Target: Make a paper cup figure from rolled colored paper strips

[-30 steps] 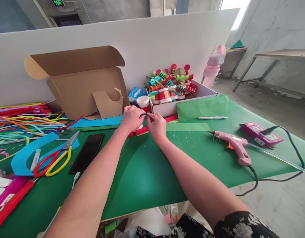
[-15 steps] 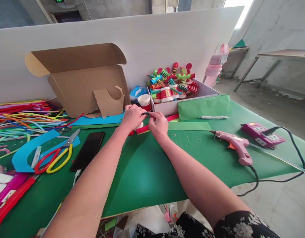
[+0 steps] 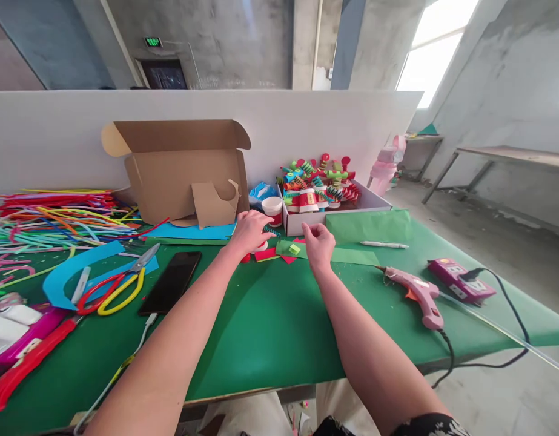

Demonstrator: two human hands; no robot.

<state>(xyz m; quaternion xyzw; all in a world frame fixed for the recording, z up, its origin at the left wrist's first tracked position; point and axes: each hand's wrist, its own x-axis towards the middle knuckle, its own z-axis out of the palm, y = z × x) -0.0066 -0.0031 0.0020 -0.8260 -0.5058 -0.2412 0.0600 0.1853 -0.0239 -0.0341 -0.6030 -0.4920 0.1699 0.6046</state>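
My left hand (image 3: 251,232) is curled around one end of a small dark green pleated paper spring (image 3: 272,231), whose other end sticks out to the right. Beneath that hand a white, round-edged piece (image 3: 261,246) shows in part; the rest of it is hidden. My right hand (image 3: 319,242) hovers to the right of the spring, thumb and fingertips pinched together; whatever may be between them is too small to see. Below the hands lie red paper strips (image 3: 264,254), a long green strip (image 3: 352,255) and a small light green square (image 3: 294,249).
A white box (image 3: 374,203) of paper-cup figures stands behind, beside a red-and-white cup (image 3: 272,209) and cardboard box (image 3: 183,175). Rightward are a pink glue gun (image 3: 418,290) and power strip (image 3: 458,280). Scissors (image 3: 120,284), phone (image 3: 172,281) and pipe cleaners (image 3: 56,218) lie left.
My right hand has let go of the spring and drawn away to the right. My left hand stays at the spring. The head view has tilted upward.
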